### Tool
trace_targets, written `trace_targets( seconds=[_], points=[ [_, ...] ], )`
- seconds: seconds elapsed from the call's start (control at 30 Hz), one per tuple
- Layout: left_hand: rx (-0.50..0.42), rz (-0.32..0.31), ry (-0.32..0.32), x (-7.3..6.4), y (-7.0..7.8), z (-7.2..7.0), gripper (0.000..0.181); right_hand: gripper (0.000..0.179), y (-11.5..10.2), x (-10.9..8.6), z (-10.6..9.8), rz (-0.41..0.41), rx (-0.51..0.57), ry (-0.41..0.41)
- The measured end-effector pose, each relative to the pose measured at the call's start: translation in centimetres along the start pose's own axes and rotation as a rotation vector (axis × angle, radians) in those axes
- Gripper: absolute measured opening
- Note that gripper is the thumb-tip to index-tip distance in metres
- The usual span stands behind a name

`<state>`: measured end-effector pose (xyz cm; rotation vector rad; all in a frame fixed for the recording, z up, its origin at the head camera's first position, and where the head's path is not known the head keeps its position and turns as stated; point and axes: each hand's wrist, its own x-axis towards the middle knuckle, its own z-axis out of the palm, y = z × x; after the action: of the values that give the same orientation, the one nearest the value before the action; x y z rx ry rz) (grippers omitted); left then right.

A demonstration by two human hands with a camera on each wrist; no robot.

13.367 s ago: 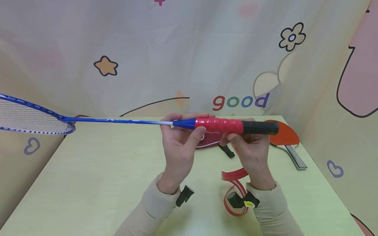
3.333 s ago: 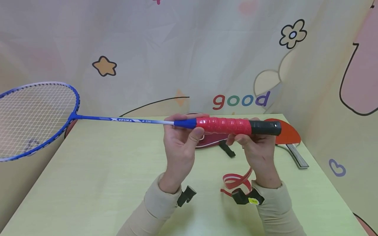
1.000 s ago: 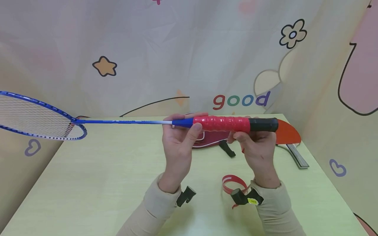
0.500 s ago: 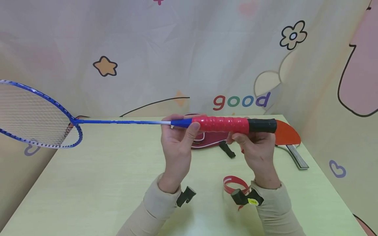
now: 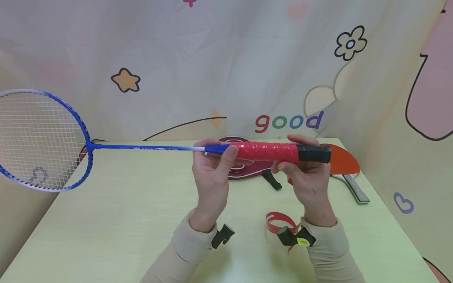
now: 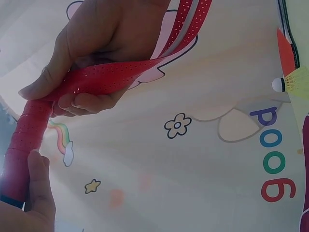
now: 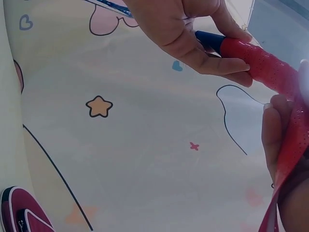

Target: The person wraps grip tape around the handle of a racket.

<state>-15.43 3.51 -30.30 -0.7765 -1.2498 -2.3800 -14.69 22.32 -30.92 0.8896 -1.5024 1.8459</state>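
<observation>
Both hands hold a badminton racket level above the table, its blue-framed head (image 5: 46, 141) pointing left. Around its handle (image 5: 265, 151) runs a red wrap, with the butt end black. My left hand (image 5: 211, 177) grips near the blue cone (image 5: 216, 149), thumb along the red wrap. Under the edge of the wrap, my right hand (image 5: 311, 184) pinches the red perforated grip tape (image 6: 104, 79) between thumb and fingers. One finger of it shows above the handle. The tape's loose tail (image 5: 281, 215) hangs in a loop beside the right wrist.
On the table (image 5: 124, 220), a maroon case (image 5: 247, 171) with a black strap (image 5: 271, 180) lies behind the hands. A red table tennis bat (image 5: 345, 161) rests at the right back. The left wrist view shows a yellow shuttlecock (image 6: 297, 83).
The racket has turned about its shaft, showing more of its string face. A right finger has risen over the handle. Since the oldest frame, the red wrap covers more of the handle.
</observation>
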Motion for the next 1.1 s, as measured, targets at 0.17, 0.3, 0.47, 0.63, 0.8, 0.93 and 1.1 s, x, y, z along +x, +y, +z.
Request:
trace_targets(
  seconds=[0.17,0.3,0.47,0.63,0.8,0.93,1.1],
  points=[
    [0.005,-0.019,0.011,0.06,-0.12,-0.06,0.047,0.046,0.11,-0.07,0.07,-0.020,0.000,0.005],
    [0.019,-0.042,0.027,0.04,-0.22,-0.16,0.046,0.045,0.22,-0.08,0.13,-0.034,0.000,0.010],
    [-0.010,-0.035,0.004,0.08,-0.27,-0.18,0.049,0.045,0.19,-0.12,0.20,-0.020,-0.013,0.031],
    [-0.056,-0.028,-0.024,0.00,-0.26,0.00,0.047,0.039,0.15,-0.13,0.23,0.000,0.010,0.052],
    [-0.100,-0.013,-0.038,-0.12,-0.58,0.17,0.045,0.033,0.25,-0.11,0.23,0.012,0.057,0.061],
    [-0.165,0.005,-0.069,-0.08,-0.84,0.27,0.039,0.034,0.39,-0.05,0.26,0.021,0.072,0.058],
    [-0.208,0.022,-0.115,0.04,-0.99,0.30,0.040,0.037,0.47,0.07,0.09,0.011,0.057,0.076]
  ],
)
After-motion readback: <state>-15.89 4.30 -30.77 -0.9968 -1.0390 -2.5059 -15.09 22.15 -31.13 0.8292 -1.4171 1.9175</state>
